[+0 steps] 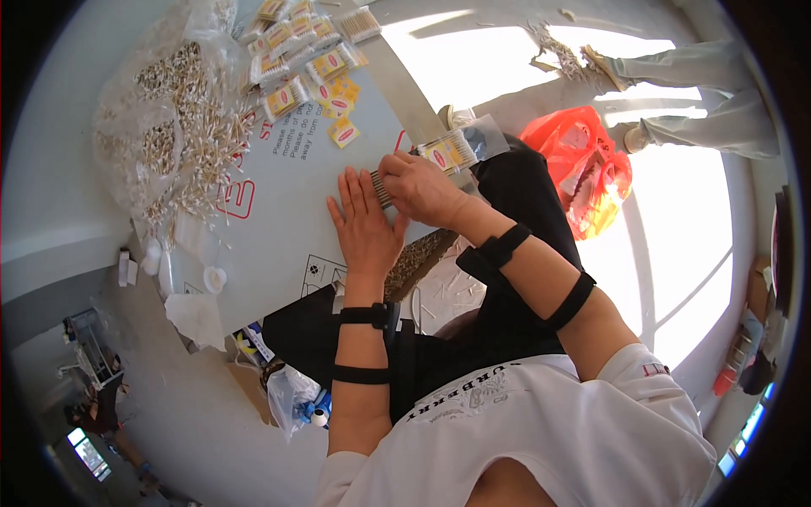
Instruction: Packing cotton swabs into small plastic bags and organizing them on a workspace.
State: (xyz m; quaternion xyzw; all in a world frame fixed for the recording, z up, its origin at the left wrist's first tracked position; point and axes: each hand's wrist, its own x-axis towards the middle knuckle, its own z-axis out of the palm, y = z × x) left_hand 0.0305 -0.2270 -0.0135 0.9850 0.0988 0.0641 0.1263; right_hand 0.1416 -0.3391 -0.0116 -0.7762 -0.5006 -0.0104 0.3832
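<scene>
My left hand [369, 221] lies flat on the grey board [279, 211], its fingers stretched out beside a row of cotton swabs [381, 189]. Closed over the other side of that row is my right hand [422, 191], with curled fingers at the swabs' ends; its fingertips are partly hidden. Just beyond my right hand, a clear packet of cotton swabs [448, 153] with a yellow label sits at the board's edge. Its clear plastic end [490, 138] sticks out over my dark-trousered leg.
A large clear bag of loose cotton swabs [173, 118] spreads over the left side. Several filled packets [287, 97] and loose yellow labels [344, 132] lie at the far end. A red plastic bag [583, 160] stands on the floor, near another person's legs [705, 122].
</scene>
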